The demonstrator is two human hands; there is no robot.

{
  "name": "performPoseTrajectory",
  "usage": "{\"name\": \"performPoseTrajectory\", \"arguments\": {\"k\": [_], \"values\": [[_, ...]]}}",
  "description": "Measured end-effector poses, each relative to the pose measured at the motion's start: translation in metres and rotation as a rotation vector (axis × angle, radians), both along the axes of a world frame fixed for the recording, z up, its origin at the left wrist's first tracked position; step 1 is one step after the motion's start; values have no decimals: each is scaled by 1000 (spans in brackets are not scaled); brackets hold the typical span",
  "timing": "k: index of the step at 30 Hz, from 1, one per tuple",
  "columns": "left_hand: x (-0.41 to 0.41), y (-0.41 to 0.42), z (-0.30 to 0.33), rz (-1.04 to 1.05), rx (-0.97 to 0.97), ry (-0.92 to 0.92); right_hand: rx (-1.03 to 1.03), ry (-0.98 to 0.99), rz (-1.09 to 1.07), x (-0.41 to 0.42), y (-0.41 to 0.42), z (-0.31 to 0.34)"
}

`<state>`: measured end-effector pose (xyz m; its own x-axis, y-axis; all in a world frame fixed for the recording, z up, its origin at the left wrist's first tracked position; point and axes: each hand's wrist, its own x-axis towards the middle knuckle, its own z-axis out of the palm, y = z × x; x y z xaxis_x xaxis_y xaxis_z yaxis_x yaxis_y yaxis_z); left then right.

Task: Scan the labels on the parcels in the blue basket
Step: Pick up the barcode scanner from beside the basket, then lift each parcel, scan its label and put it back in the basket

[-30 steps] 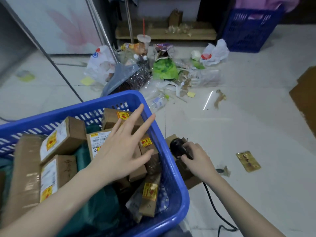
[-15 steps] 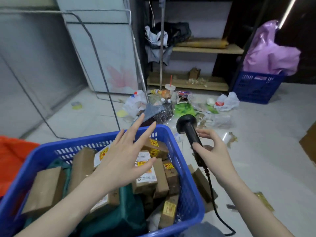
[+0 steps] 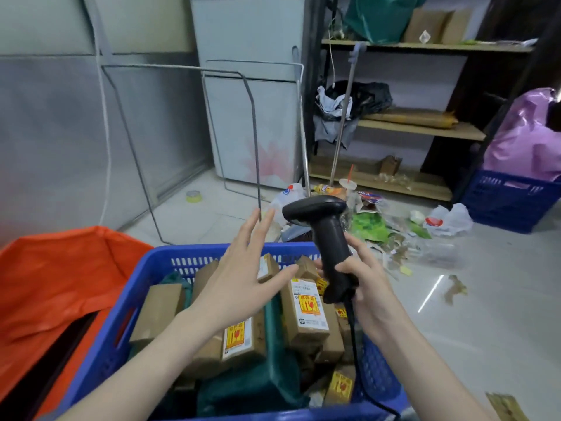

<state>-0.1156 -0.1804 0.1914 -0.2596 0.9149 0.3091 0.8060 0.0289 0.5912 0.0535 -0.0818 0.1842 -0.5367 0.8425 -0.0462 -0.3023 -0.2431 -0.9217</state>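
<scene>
A blue basket in front of me holds several brown cardboard parcels with white and yellow labels, plus dark green bags. My right hand grips the handle of a black corded barcode scanner, held upright above the basket's right side with its head pointing left. My left hand hovers over the middle of the basket, fingers spread, holding nothing and touching no parcel.
An orange sack lies left of the basket. Litter and plastic bags cover the floor beyond. A second blue basket with a pink bag stands at the right. Wooden shelves and a white fridge are behind.
My right hand picked the scanner up from the floor beside the basket and raised it upright over the basket. My view tilted upward. The left hand stayed hovering and open.
</scene>
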Motion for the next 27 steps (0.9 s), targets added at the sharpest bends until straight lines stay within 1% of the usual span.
{"name": "performPoseTrajectory", "arguments": {"k": [3, 5, 6, 8, 11, 13, 15, 17, 19, 21, 22, 24, 26, 27], "values": [[-9, 0, -3, 39, -1, -306, -72, 110, 106, -14, -8, -9], [-15, 2, -4, 41, 31, -502, -111, 150, 193, -22, -12, -15], [-18, 3, -5, 33, 47, -577, -126, 150, 225, -25, -13, -20], [-25, 6, -9, 24, 86, -657, -142, 131, 257, -31, -15, -29], [-33, 11, -23, 75, 144, -669, -123, 62, 306, -38, -12, -37], [-38, 15, -33, 105, 140, -656, -94, -37, 351, -41, -3, -40], [-40, 21, -41, 80, 113, -641, -51, -165, 412, -43, 7, -42], [-40, 29, -49, 47, 101, -582, -54, -257, 442, -46, 17, -47], [-38, 41, -56, 46, 90, -497, -81, -320, 400, -51, 26, -55], [-34, 53, -64, 50, 55, -475, -90, -381, 310, -54, 38, -65], [-33, 60, -71, 54, 29, -511, -96, -417, 264, -56, 45, -72], [-32, 76, -89, 88, -36, -641, -138, -486, 168, -55, 62, -89], [-30, 90, -111, 139, -123, -764, -190, -550, 83, -51, 78, -107], [-28, 95, -123, 157, -179, -797, -208, -585, 57, -49, 84, -115]]}}
